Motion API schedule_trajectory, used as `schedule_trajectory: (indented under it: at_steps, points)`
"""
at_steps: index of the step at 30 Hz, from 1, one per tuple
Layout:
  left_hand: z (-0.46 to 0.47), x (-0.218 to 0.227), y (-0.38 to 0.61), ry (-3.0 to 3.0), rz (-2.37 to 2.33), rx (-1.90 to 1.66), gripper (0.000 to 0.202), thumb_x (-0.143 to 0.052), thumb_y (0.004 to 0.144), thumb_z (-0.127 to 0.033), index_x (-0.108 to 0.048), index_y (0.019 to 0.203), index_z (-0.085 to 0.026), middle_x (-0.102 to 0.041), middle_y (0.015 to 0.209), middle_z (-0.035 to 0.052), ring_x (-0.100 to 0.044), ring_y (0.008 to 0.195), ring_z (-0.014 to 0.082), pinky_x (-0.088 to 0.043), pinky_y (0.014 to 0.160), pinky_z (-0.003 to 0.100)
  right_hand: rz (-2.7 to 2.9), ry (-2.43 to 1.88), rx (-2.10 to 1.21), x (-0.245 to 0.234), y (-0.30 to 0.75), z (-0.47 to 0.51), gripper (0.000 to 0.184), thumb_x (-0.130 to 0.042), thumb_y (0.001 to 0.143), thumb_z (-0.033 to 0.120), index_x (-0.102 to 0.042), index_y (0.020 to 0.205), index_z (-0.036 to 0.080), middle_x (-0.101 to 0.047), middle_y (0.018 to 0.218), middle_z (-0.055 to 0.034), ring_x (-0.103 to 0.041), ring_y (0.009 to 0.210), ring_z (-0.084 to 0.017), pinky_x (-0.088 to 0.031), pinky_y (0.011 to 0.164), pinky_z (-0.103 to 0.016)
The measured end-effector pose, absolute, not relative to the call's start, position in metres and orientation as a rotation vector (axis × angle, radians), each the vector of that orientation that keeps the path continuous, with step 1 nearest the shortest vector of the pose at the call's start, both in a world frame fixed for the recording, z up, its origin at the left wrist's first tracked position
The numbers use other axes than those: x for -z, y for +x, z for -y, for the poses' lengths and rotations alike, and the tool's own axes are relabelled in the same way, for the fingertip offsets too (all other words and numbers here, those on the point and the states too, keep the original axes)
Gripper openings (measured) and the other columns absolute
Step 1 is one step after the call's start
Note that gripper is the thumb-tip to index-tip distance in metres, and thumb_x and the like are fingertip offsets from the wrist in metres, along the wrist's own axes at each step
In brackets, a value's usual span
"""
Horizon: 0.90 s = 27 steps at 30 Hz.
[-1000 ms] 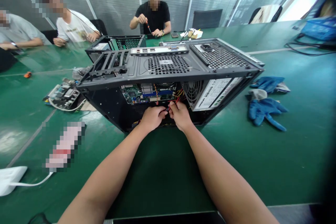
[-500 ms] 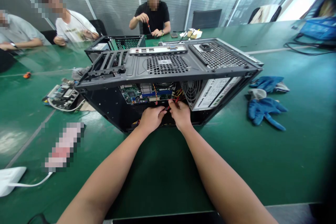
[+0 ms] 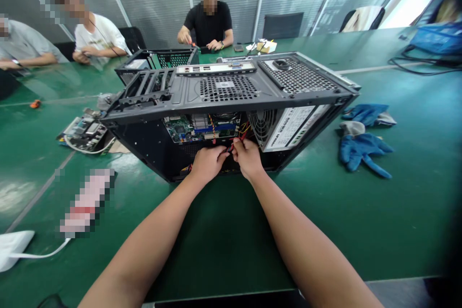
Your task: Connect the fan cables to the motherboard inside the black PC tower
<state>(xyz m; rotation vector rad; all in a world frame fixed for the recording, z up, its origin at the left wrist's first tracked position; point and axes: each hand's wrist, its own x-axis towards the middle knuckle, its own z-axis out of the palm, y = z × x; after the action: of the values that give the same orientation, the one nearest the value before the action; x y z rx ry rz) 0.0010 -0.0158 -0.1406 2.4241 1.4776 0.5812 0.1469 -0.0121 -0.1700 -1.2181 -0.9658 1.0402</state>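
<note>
An open black computer case (image 3: 231, 91) lies on its side on the green table (image 3: 224, 231), its open side facing me. Inside I see a green motherboard (image 3: 180, 128), a power supply with a fan (image 3: 285, 127) and a bundle of red, yellow and black wires (image 3: 242, 134). My left hand (image 3: 207, 163) and my right hand (image 3: 247, 158) are side by side at the lower edge of the opening. Both are closed, pinching the wires between their fingertips.
Blue work gloves (image 3: 363, 149) lie to the right of the case. A loose circuit board (image 3: 84, 131) and a second case (image 3: 159, 60) lie to the left and behind. A white device with a cable (image 3: 14, 252) sits at near left. Three people sit at the far side.
My hands stay at the wires with only small finger shifts. The person in black across the table has lowered the hand with the screwdriver to the table.
</note>
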Motion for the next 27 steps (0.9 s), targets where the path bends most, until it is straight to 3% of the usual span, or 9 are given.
schedule_trajectory:
  at_steps: [5, 15, 27]
  points:
    - [0.015, 0.1411, 0.0009, 2.394, -1.47, -0.627, 0.024, -0.051, 0.094, -0.034, -0.071, 0.103, -0.022, -0.075, 0.093, 0.0075, -0.069, 0.081, 0.0229, -0.043, 0.072, 0.03, 0.907, -1.129, -1.146, 0.1652, 0.1467, 0.0138, 0.035, -0.062, 0.081, 0.053, -0.054, 0.075, 0.019, -0.049, 0.055, 0.0058, -0.043, 0.044, -0.006, -0.035, 0.041, -0.02]
    - [0.0146, 0.137, 0.0013, 2.319, -1.311, -0.615, 0.023, -0.045, 0.095, -0.025, -0.066, 0.09, -0.019, -0.071, 0.079, 0.0038, -0.065, 0.069, 0.0171, -0.041, 0.066, 0.026, 0.957, -1.23, -1.068, 0.1671, 0.1448, 0.0125, 0.04, -0.062, 0.079, 0.059, -0.052, 0.073, 0.021, -0.051, 0.054, 0.004, -0.044, 0.042, -0.008, -0.036, 0.04, -0.022]
    - [0.0138, 0.1393, 0.0008, 2.351, -1.246, -0.548, 0.031, -0.034, 0.099, -0.03, -0.061, 0.086, -0.02, -0.065, 0.073, 0.0032, -0.062, 0.065, 0.0174, -0.038, 0.062, 0.026, 0.939, -1.224, -1.105, 0.1655, 0.1439, 0.0119, 0.038, -0.064, 0.078, 0.056, -0.058, 0.075, 0.018, -0.045, 0.05, 0.0063, -0.041, 0.042, -0.007, -0.034, 0.04, -0.022]
